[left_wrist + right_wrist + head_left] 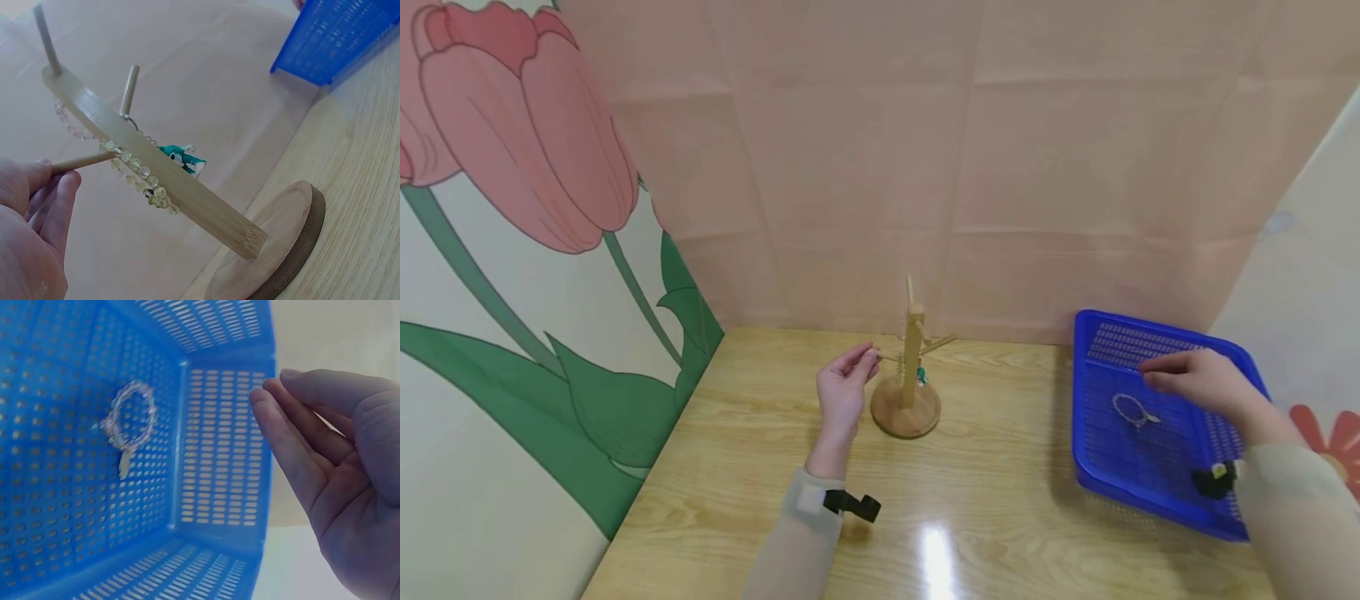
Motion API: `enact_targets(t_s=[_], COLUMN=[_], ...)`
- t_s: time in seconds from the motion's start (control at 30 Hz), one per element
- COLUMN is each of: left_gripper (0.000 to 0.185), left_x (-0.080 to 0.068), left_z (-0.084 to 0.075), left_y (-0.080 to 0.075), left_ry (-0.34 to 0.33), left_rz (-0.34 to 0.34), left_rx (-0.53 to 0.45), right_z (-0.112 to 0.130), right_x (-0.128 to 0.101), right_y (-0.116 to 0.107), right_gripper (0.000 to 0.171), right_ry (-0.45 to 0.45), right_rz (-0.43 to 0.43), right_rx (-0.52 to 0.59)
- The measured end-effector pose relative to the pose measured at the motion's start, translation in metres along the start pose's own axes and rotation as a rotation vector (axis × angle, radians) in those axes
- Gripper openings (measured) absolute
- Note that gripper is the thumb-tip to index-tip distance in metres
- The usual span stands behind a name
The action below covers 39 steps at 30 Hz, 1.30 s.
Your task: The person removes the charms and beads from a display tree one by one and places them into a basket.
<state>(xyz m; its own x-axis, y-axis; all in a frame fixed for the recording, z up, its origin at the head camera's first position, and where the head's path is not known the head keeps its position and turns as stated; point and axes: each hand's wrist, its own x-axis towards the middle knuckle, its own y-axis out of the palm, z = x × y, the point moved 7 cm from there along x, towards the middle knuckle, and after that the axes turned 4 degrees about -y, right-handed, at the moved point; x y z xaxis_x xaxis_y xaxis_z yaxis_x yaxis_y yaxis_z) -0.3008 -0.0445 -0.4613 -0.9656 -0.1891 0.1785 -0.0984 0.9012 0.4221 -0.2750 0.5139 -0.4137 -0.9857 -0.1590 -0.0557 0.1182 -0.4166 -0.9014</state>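
My left hand pinches the end of a thin wooden peg on a small wooden jewelry stand. A yellow beaded bracelet hangs from that peg, against the upright post. Higher on the stand is a pale clear-bead bracelet; a teal and white figure charm dangles behind the post. Over the blue basket, my right hand holds nothing, its thumb and fingers extended close together. On the basket floor lies a clear beaded bracelet with a pale leaf-shaped charm.
The stand's round base rests on the wood-grain table. A pink cloth backdrop rises behind it. At left is a wall painted with tulips; the basket stands at the table's right side.
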Motion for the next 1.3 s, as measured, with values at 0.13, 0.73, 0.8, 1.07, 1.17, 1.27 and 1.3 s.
enact_targets(t_s=[0.13,0.73,0.8,1.07,1.17,1.27,1.3], left_gripper=[0.019,0.019,0.019,0.022,0.019,0.019,0.02], left_x=[-0.001,0.0,-0.001,0.0,-0.001,-0.001,0.0], left_z=[0.001,0.0,0.0,-0.002,-0.001,-0.001,-0.001], left_y=[-0.001,-0.002,-0.003,0.0,0.0,-0.001,-0.001], left_ry=[-0.006,-0.015,-0.02,-0.009,-0.013,-0.013,-0.014], left_rz=[-0.002,0.007,0.001,0.008,0.002,-0.003,-0.003], left_rx=[-0.004,0.01,0.009,-0.004,-0.009,-0.006,-0.006], right_z=[0.011,0.102,0.113,0.144,0.157,0.169,0.173], right_x=[-0.005,0.002,0.004,0.014,0.018,0.023,0.025], right_y=[-0.003,-0.017,-0.016,-0.008,-0.005,0.0,0.002], right_gripper=[0.056,0.041,0.04,0.036,0.033,0.031,0.031], right_ry=[-0.015,-0.145,-0.163,-0.19,-0.228,-0.243,-0.241], right_rz=[-0.031,-0.163,-0.164,-0.18,-0.193,-0.197,-0.197], right_rx=[0.016,0.035,0.046,0.128,0.16,0.193,0.199])
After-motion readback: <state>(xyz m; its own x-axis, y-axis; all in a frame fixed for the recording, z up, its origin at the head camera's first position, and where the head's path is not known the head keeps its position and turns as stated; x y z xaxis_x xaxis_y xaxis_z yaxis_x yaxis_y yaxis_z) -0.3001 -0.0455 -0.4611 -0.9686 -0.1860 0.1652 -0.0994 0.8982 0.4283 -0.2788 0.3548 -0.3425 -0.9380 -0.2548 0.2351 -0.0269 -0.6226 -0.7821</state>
